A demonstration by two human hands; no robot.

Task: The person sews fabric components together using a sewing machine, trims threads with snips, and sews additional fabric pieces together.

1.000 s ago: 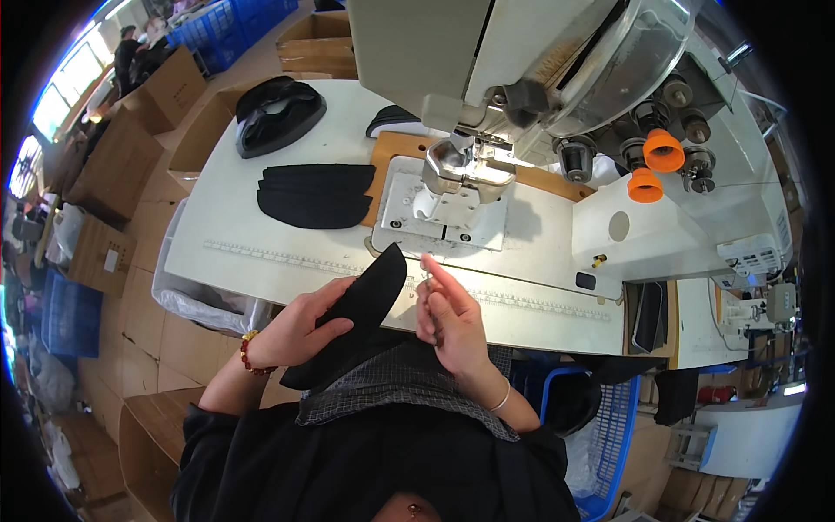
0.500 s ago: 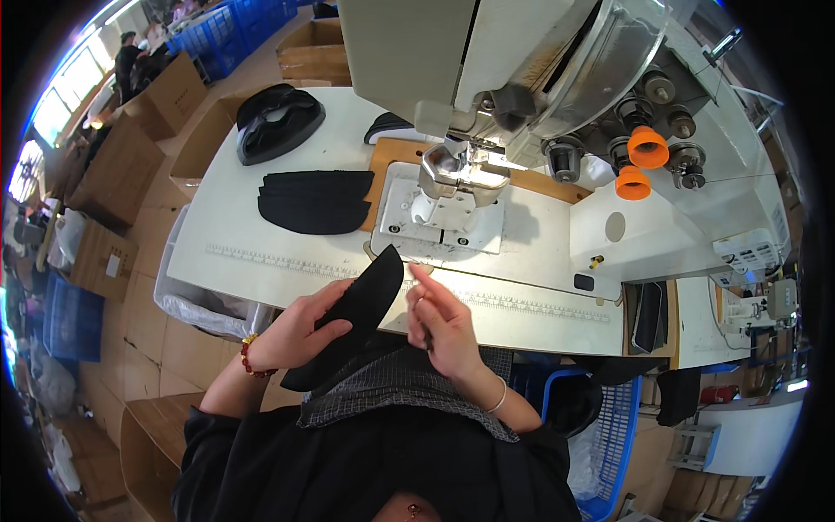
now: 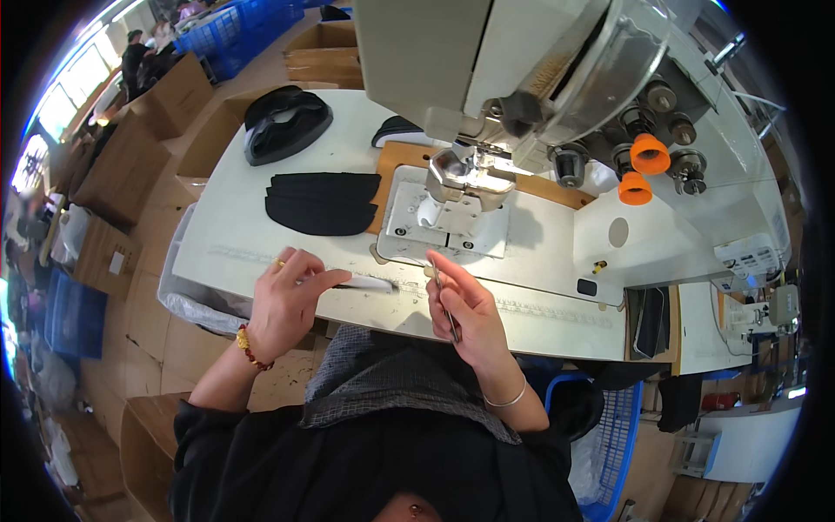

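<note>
1. Left hand [image 3: 291, 291]: half curled, thumb at a slim white piece [image 3: 370, 284] near the surface's [image 3: 226, 204] front edge; I can't tell if it's gripped.
2. Right hand [image 3: 468, 315]: closed round a thin metal tool [image 3: 449, 318], maybe tweezers, likely pinched to steer the tip.
3. Black cloth pieces [image 3: 322, 209] lie stacked flat, perhaps for easy grabbing.
4. The sewing machine [image 3: 470, 184] stands beside them, within reach.

This is a sewing workshop. A sewing machine [image 3: 417, 61] stands here, black fabric [image 3: 322, 207] and cartons [image 3: 122, 174] to its left.
</note>
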